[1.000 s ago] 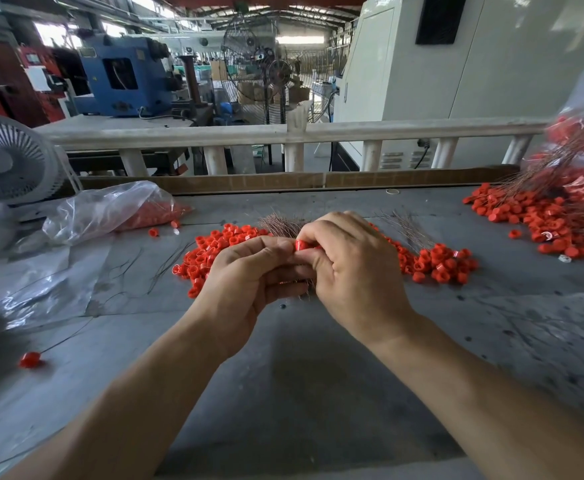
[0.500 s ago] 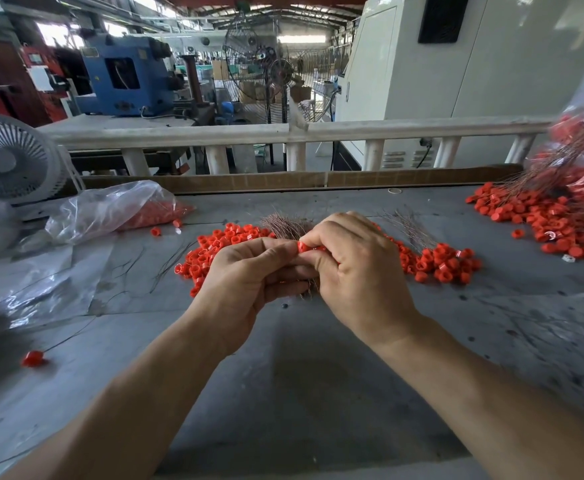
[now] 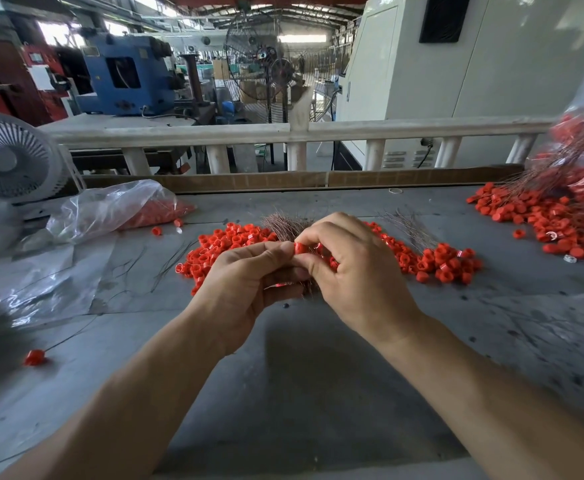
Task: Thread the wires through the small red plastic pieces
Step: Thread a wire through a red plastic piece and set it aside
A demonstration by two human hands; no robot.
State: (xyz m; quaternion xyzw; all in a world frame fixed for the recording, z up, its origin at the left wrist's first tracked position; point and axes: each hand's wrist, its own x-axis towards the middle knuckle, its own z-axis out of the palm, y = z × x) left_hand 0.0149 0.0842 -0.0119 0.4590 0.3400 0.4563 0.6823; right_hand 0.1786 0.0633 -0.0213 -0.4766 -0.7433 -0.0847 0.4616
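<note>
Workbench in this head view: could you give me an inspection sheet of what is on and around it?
Surface: grey workbench, scuffed.
Job's things: loose red plastic pieces behind the hands; wire bundle; finished pile far right.
Clutter: plastic bag of red pieces; one wired piece near left.
Hands: left hand holds wires; right hand pinches a red piece.
Cables: black cord behind the railing.
Surroundings: desk fan, blue machine, pedestal fan.

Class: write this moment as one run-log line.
left hand: grips wire bundle | right hand: pinches red piece | stage: threading
</note>
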